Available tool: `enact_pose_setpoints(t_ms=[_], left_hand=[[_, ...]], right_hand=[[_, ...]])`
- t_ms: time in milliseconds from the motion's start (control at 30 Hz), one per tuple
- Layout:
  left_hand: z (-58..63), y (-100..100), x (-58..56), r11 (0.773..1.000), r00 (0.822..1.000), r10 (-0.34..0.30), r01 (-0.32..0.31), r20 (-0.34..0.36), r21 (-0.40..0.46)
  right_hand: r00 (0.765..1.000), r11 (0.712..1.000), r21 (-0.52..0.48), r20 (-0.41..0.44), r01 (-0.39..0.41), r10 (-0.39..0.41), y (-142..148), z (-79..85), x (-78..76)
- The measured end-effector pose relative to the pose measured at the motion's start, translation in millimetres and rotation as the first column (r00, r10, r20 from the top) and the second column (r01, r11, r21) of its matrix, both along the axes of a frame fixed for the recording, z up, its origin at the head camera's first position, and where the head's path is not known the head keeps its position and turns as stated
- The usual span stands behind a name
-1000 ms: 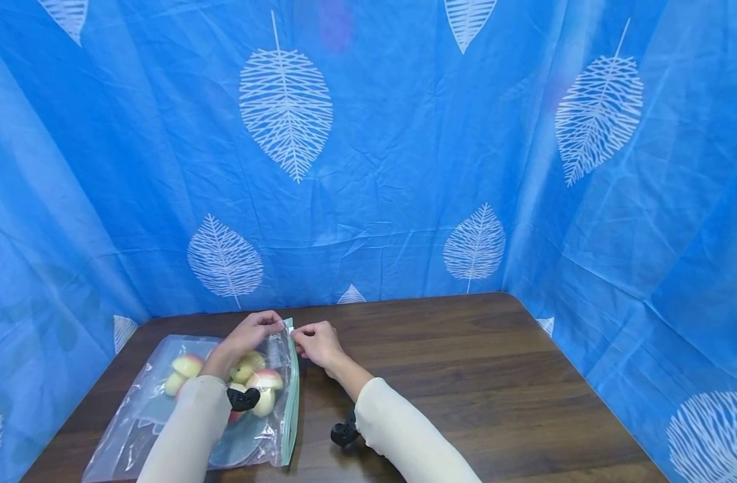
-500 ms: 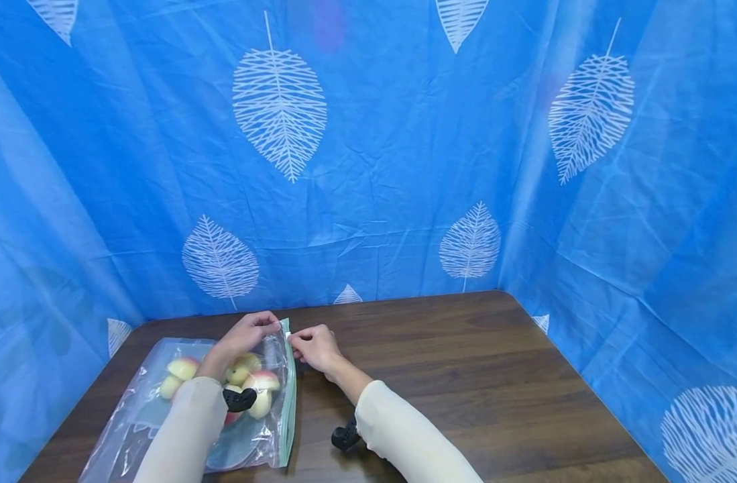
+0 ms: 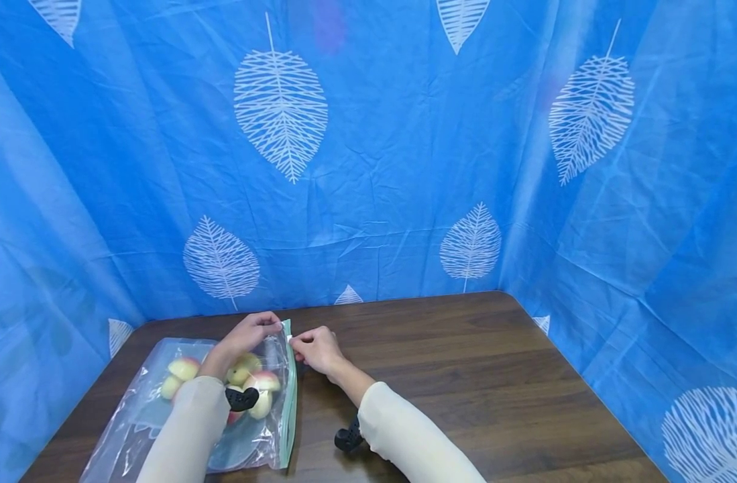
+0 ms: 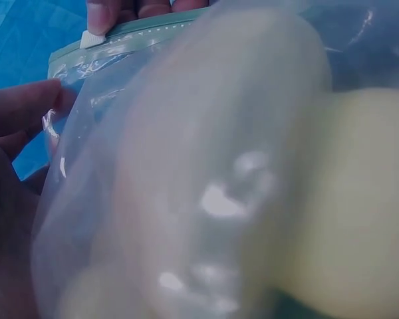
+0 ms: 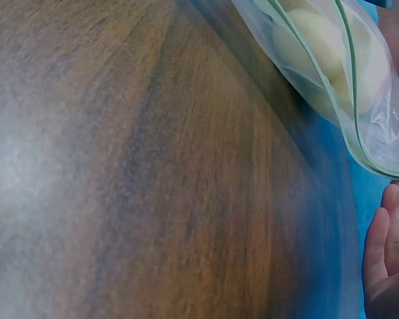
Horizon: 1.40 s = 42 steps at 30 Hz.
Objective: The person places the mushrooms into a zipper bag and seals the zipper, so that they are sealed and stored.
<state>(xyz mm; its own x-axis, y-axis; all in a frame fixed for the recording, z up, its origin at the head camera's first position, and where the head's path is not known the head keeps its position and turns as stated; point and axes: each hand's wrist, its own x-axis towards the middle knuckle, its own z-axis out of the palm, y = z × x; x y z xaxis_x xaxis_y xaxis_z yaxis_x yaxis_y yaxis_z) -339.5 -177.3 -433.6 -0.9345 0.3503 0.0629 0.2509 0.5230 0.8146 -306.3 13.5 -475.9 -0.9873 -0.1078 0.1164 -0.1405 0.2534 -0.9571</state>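
A large clear zip bag (image 3: 123,422) lies on the left of the table, its green zip strip (image 3: 289,409) facing right. Inside show several pale yellow, pink-tinged mushroom shapes (image 3: 263,384), partly covered by the left arm. My left hand (image 3: 247,335) pinches the bag's far corner, just below the zip. At that same end, my right hand (image 3: 317,349) grips the white slider (image 4: 93,40) between thumb and fingers. In the right wrist view, the two green edges (image 5: 349,53) of the bag's mouth stand apart.
The dark wooden table (image 3: 452,382) extends right of the bag. A blue curtain (image 3: 374,154) with white leaf prints hangs behind and along both sides. Black wrist devices (image 3: 242,399) sit at both cuffs; the left one is over the bag.
The right hand and slider appear to have shifted very slightly along the zip toward the near end. The left hand keeps its hold on the corner.
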Motion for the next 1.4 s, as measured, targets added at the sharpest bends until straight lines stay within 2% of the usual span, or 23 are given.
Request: enact_pose_setpoints(t_ms=[233,633,1100,1400], left_hand=[[-1.2,-0.1,-0.3,1.000,1.000,0.003,-0.004,-0.024,-0.008],[-1.2,1.4,2.0,1.000,0.998,-0.015,0.015,-0.064,-0.006],[-3.1,1.2,3.3,1.000,0.998,-0.006,0.006,-0.065,-0.002],[-5.6,0.3,0.9,1.000,0.998,0.001,-0.001,-0.057,-0.003]], right_hand=[[1.000,1.000,0.015,0.010,-0.023,0.023,1.1,0.2,1.5],[1.000,0.999,0.034,0.007,-0.017,0.017,3.1,-1.0,5.0],[1.000,0.997,0.069,-0.015,-0.017,0.018,3.7,-9.1,6.7],[0.999,0.997,0.078,-0.019,-0.027,0.028,3.9,-8.6,10.3]])
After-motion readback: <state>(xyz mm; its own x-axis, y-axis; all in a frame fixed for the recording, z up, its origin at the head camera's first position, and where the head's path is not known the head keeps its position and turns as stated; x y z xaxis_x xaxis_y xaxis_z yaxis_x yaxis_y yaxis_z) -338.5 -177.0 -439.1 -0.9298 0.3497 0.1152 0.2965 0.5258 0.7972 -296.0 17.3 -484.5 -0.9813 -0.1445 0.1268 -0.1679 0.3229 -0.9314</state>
